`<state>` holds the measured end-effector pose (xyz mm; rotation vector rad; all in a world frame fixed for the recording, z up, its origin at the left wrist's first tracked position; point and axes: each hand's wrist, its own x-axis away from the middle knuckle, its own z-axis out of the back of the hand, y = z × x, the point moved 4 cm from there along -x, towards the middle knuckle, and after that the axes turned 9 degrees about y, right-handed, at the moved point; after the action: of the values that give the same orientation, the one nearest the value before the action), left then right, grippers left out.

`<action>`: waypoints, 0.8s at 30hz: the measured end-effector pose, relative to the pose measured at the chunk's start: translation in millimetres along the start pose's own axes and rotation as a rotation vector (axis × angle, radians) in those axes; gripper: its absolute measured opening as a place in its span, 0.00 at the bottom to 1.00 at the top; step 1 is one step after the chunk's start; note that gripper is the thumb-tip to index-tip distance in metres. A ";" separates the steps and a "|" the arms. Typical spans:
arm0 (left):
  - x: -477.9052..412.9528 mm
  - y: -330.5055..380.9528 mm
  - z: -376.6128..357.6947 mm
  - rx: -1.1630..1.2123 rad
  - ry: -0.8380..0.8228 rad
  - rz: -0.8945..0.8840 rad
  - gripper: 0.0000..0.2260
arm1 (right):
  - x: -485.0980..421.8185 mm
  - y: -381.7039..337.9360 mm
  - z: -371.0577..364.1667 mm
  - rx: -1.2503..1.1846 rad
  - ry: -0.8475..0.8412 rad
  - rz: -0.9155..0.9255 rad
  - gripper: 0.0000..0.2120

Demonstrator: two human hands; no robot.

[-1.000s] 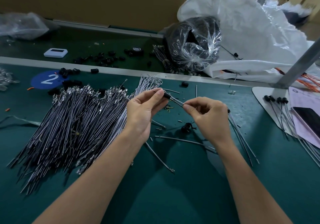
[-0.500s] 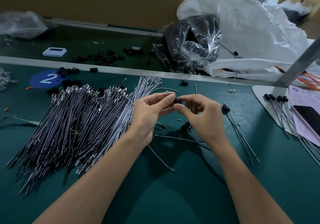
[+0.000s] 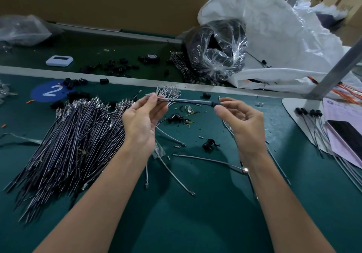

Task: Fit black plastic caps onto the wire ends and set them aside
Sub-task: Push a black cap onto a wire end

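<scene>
1. ok, far left: the pile of bare wires (image 3: 74,141) lies fanned on the green table (image 3: 195,223). nothing to do there this step.
2. left hand (image 3: 141,123) pinches the left end of one wire (image 3: 188,101) between thumb and fingertips, raised above the table. hold that pinch firm so the wire cannot slide when pushed.
3. the wire runs roughly level between both hands, slightly blurred. hold it straight, a bow would soak up the push.
4. black cap (image 3: 215,104) sits at the wire's right end. cannot tell if it is fully seated.
5. right hand (image 3: 242,123) pinches the cap with thumb and forefinger, other fingers loosely curled. best guess: press along the wire's line, add a small twist if it sticks, feel for a stop.
6. far right: capped wires (image 3: 312,112) lie side by side on the white base plate (image 3: 290,106), well apart from the bare pile. likely the set-aside spot, caps facing the same way.
</scene>
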<state>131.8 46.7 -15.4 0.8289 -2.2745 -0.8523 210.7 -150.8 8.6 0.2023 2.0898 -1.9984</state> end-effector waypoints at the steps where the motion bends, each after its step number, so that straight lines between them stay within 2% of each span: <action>1: 1.2 -2.1 -2.3 -0.051 -0.049 0.016 0.05 | -1.1 0.1 1.6 -0.125 0.006 -0.056 0.05; 5: 8.1 -4.0 -8.8 -0.157 -0.233 0.055 0.14 | -3.2 -2.0 5.0 -0.609 -0.067 -0.242 0.01; 8: 10.5 -5.4 -11.2 -0.137 -0.297 0.090 0.12 | -1.9 -1.7 4.9 -0.697 -0.101 -0.285 0.03; 11: 10.6 -8.0 -14.7 -0.263 -0.363 0.009 0.10 | 1.3 -2.4 -2.9 -0.593 -0.159 -0.243 0.09; 14: 15.9 -14.5 -20.8 -0.369 -0.489 -0.013 0.17 | 8.0 -0.3 -13.0 -0.279 -0.214 -0.123 0.16; 16: 18.7 -19.8 -22.4 -0.430 -0.538 0.003 0.19 | 13.2 1.6 -18.9 -0.136 -0.257 -0.064 0.17; 19: 18.7 -25.3 -22.3 -0.459 -0.573 0.004 0.14 | 16.2 3.3 -22.3 -0.060 -0.290 -0.038 0.15; 24: 17.6 -23.6 -21.6 -0.428 -0.556 -0.063 0.11 | 17.6 4.8 -24.3 0.023 -0.302 0.001 0.15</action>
<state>143.3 12.0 -13.5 0.5087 -2.3743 -1.6950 193.2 -127.6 0.0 -0.0897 1.8775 -1.9154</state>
